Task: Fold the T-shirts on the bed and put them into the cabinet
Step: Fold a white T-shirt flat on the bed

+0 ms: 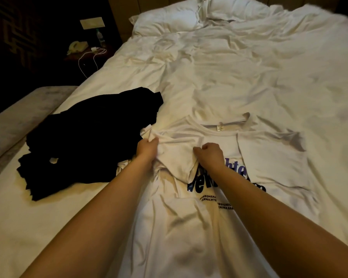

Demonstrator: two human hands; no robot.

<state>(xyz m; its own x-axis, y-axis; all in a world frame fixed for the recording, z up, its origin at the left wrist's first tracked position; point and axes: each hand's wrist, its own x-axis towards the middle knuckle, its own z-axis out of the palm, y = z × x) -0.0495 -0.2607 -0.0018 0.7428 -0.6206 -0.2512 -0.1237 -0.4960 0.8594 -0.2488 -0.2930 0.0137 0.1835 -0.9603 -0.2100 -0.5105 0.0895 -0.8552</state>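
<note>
A white T-shirt (199, 221) lay face up on the bed (249, 73) in the lower centre of the frame, its collar towards the top, dark lettering across the chest. The left hand (148, 147) gripped a bunch of cloth at the shirt's left shoulder, fingers curled round it; the right hand (209, 153) pinched the left sleeve near the chest, fingers closed on the fabric. That sleeve lay turned in over the front, partly covering the print, so the step in hand looked like the first side fold of this shirt. The sleeve at right of frame was spread flat and unfolded. The next move would likely call for laying the held side down smooth along the shirt's length, then bringing the other side over to match, before folding hem to collar. The cloth was creased below the hands and would want flattening for a tidy fold. A black garment (84, 141), crumpled in a heap at left of frame, lay touching the white shirt's left edge and may crowd the fold; whether it is one shirt or several could not be told. Pillows (169, 19) sat at the top of the frame. In the dim upper left a nightstand held a phone (77, 47), a bottle (100, 38) and a white cable (88, 59). No cabinet showed.
</note>
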